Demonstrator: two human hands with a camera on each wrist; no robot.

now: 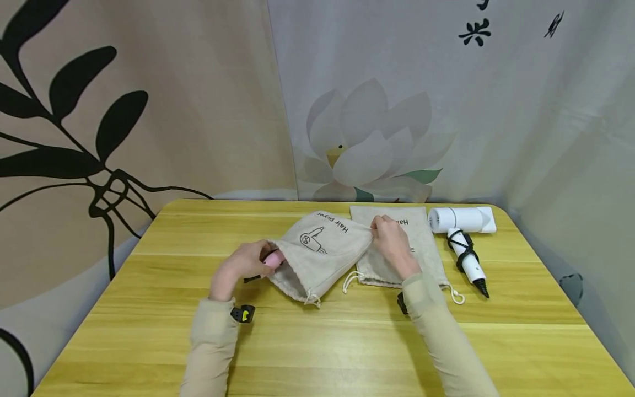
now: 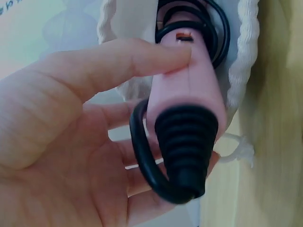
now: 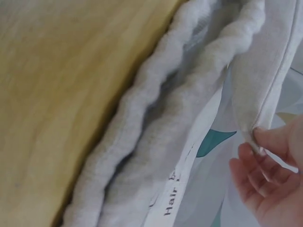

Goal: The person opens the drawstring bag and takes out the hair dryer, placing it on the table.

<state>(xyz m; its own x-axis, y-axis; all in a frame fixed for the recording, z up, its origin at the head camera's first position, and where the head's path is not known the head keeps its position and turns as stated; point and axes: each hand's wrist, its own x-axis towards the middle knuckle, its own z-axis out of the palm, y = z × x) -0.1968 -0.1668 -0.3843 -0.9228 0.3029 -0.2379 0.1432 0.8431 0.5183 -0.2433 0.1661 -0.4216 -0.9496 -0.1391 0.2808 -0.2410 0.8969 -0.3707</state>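
Observation:
My left hand [image 1: 244, 261] grips the pink handle of a hair dryer [image 2: 189, 90], thumb beside its small slide switch. Black cord [image 2: 220, 28] is looped around the handle, whose ribbed end points out of the bag. The rest of the dryer is hidden inside a beige drawstring bag [image 1: 322, 248] marked "Hair Dryer", its mouth gaping toward that hand. With thumb and fingertips, my right hand [image 1: 393, 243] pinches the closed end of this bag at a corner [image 3: 255, 142]. That corner is lifted over a second beige bag [image 1: 424, 242] lying flat on the table.
To the right of the flat bag lies a white hair dryer [image 1: 463, 219], black cord wound around its handle. White drawstrings [image 1: 353, 278] trail from the flat bag. All of it is on a wooden table [image 1: 317, 353], with a printed curtain [image 1: 223, 110] behind.

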